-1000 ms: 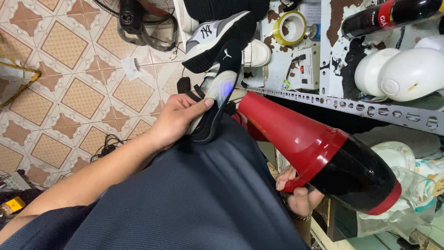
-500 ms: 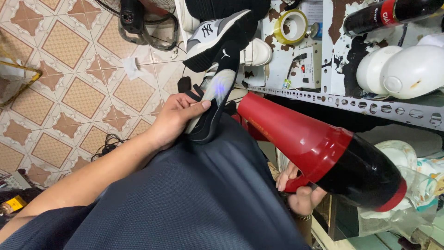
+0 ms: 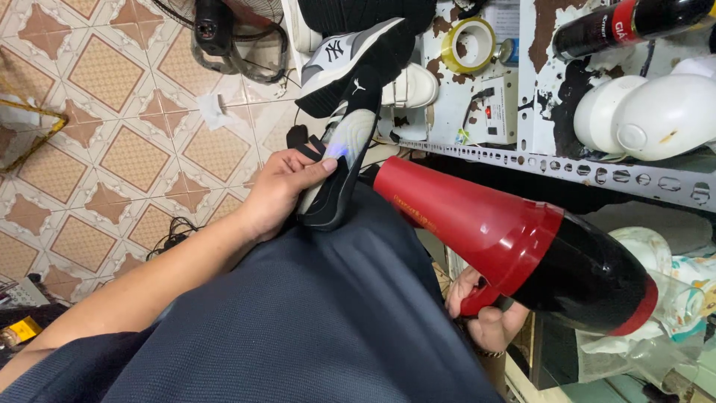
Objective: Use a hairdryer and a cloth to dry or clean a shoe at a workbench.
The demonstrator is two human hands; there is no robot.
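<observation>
Across the lap, over the dark blue shirt [image 3: 298,328], the red and black hair dryer [image 3: 522,250] is the biggest thing in frame: long axis runs diagonally, red nozzle end pointing up-left, black rear end down-right. Nozzle mouth sits just beside the black sneaker [image 3: 339,175], aimed at its side; whether the two touch I cannot tell, the shirt fold covers the gap. Sneaker lies up-left of the dryer, long axis steep, toe toward the shelf above, heel toward the lap, pale sole with a bluish sheen facing the camera. Left hand [image 3: 280,190] is left of the dryer nozzle and is the nearer hand to the sneaker: fingers wrapped around its side, thumb across the sole edge, firm grasp. Right hand [image 3: 485,317] is under the dryer body, clenched on the red handle; the handle itself is mostly hidden by the barrel and fingers, any switch not visible. Above the dryer: perforated metal shelf rail [image 3: 597,175], white rounded shapes [image 3: 656,112] on it, kind unclear. Grey and black sneaker [image 3: 350,60] sits above the nozzle, a white shoe [image 3: 410,86] half hidden behind it. Yellow tape roll [image 3: 468,43] further up. Dark bottle [image 3: 634,26] at top right, cut off by the frame. Tiled floor [image 3: 89,149] well left of the dryer.
</observation>
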